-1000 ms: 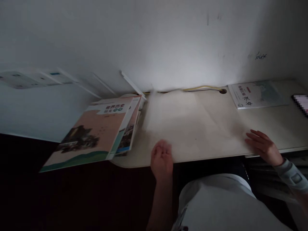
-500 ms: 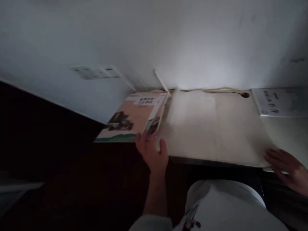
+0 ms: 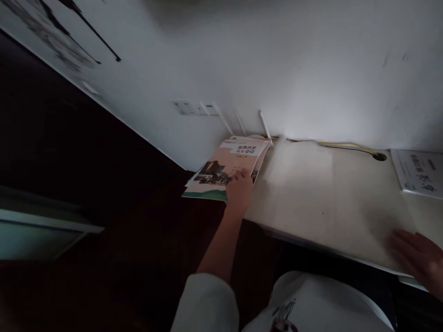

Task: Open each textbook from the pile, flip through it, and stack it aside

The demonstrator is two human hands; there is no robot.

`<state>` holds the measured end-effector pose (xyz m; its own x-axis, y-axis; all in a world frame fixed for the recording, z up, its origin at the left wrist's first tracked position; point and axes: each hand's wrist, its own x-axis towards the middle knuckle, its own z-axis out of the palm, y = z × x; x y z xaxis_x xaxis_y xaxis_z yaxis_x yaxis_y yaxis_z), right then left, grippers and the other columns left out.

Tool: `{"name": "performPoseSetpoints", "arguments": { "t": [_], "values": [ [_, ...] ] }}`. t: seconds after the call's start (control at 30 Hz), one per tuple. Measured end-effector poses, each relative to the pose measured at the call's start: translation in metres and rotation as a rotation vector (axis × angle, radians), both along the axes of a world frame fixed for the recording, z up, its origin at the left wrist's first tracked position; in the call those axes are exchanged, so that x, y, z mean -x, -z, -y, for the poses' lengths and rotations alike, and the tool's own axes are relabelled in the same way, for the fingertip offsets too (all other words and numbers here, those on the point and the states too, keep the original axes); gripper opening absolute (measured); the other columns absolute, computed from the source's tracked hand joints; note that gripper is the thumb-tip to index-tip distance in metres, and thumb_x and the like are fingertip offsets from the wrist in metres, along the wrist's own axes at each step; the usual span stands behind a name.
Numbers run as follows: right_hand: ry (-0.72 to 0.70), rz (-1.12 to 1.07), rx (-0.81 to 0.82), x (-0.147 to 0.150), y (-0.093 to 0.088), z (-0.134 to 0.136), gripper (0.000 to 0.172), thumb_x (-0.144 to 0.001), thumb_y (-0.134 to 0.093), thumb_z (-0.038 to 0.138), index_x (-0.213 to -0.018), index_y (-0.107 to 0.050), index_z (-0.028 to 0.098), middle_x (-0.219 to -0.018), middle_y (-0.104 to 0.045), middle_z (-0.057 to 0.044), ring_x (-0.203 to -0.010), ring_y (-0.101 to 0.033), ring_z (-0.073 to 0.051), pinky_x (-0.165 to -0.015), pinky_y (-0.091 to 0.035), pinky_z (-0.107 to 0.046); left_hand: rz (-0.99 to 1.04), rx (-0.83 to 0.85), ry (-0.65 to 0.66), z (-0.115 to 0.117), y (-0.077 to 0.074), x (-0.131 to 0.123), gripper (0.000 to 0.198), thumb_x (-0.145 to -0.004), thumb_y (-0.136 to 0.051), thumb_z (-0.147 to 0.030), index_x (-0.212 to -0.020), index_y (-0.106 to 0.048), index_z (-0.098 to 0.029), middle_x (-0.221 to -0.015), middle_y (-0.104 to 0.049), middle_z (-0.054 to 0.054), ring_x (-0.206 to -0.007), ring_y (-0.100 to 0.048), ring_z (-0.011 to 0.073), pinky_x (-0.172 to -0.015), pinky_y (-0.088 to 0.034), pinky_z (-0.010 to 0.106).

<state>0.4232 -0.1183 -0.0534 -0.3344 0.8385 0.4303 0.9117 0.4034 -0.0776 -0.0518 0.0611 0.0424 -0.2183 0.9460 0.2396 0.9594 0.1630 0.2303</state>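
Observation:
A pink textbook (image 3: 221, 161) with a dark building picture and a green band at its foot lies on top of other books at the desk's left end, overhanging the edge. My left hand (image 3: 240, 186) reaches over its front right part, fingers bent against the cover; the thumb is hidden. Part of a second cover (image 3: 260, 165) shows at its right side. My right hand (image 3: 417, 256), somewhat blurred, lies at the front edge of the pale desk (image 3: 311, 198), fingers stretched out and holding nothing.
Behind the books stand white antennas (image 3: 265, 123) near a wall socket (image 3: 184, 108). A yellow cable (image 3: 346, 145) runs along the wall to a round hole (image 3: 380, 157). A grey-white book (image 3: 420, 173) lies at the right. A pale panel (image 3: 44, 230) is low at the left.
My left hand has moved from the books' front edge up onto the pink cover, its fingers now more bent. The view has turned left; my right hand stays by the desk edge.

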Motion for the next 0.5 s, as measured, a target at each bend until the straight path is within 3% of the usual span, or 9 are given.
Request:
{"name": "performPoseSetpoints", "arguments": {
  "t": [0.07, 0.13, 0.23, 0.37, 0.43, 0.5],
  "values": [
    [-0.122, 0.047, 0.001, 0.002, -0.004, -0.006, 0.036, -0.09, -0.044, 0.045, -0.118, -0.062, 0.03, -0.119, -0.066, -0.006, -0.103, -0.065, -0.028, -0.091, -0.053, -0.048, 0.057, -0.014, 0.0, 0.007, -0.001, -0.004, 0.033, -0.082, -0.046, -0.013, -0.11, -0.061, -0.006, -0.111, -0.062, 0.029, -0.109, -0.059, 0.0428, -0.089, -0.043, 0.059],
    [-0.138, 0.03, -0.024, 0.008, -0.01, -0.012, 0.035, -0.091, -0.044, 0.038, -0.12, -0.061, 0.026, -0.121, -0.065, -0.01, -0.103, -0.065, -0.03, -0.092, -0.051, -0.051, 0.044, 0.02, 0.011, 0.011, -0.009, -0.005, 0.021, -0.078, -0.048, -0.009, -0.089, -0.066, -0.009, -0.091, -0.067, 0.023, -0.097, -0.064, 0.0413, -0.086, -0.044, 0.059],
    [-0.101, -0.081, 0.018, 0.03, -0.023, -0.019, 0.032, -0.092, -0.047, 0.034, -0.12, -0.061, 0.026, -0.122, -0.063, -0.01, -0.105, -0.064, -0.028, -0.093, -0.052, -0.049, 0.051, 0.056, 0.077, 0.02, -0.037, -0.007, 0.011, -0.073, -0.055, -0.009, -0.068, -0.062, -0.016, -0.062, -0.059, 0.009, -0.084, -0.066, 0.0374, -0.086, -0.043, 0.057],
    [-0.151, -0.329, 0.216, 0.078, -0.042, -0.032, 0.043, -0.094, -0.047, 0.032, -0.137, -0.048, 0.027, -0.135, -0.054, -0.01, -0.119, -0.057, -0.024, -0.097, -0.051, -0.042, 0.147, -0.114, 0.089, 0.044, -0.094, -0.024, 0.009, -0.077, -0.057, -0.017, -0.071, -0.063, -0.02, -0.051, -0.043, -0.002, -0.076, -0.061, 0.0287, -0.093, -0.037, 0.055],
    [-0.23, -0.466, 0.308, 0.104, -0.05, -0.044, 0.056, -0.093, -0.049, 0.037, -0.146, -0.033, 0.027, -0.146, -0.042, -0.013, -0.131, -0.045, -0.026, -0.104, -0.045, -0.046, 0.202, -0.234, 0.128, 0.057, -0.116, -0.039, 0.009, -0.079, -0.057, -0.024, -0.08, -0.066, -0.021, -0.053, -0.042, -0.005, -0.072, -0.054, 0.0209, -0.094, -0.036, 0.048],
    [-0.297, -0.65, 0.374, 0.127, -0.056, -0.058, 0.073, -0.089, -0.054, 0.044, -0.151, -0.018, 0.029, -0.155, -0.025, -0.012, -0.141, -0.027, -0.029, -0.109, -0.037, -0.052, 0.221, -0.302, 0.186, 0.067, -0.128, -0.057, 0.013, -0.08, -0.057, -0.027, -0.084, -0.067, -0.021, -0.056, -0.046, -0.007, -0.068, -0.05, 0.0151, -0.09, -0.037, 0.039]
  ]
}}
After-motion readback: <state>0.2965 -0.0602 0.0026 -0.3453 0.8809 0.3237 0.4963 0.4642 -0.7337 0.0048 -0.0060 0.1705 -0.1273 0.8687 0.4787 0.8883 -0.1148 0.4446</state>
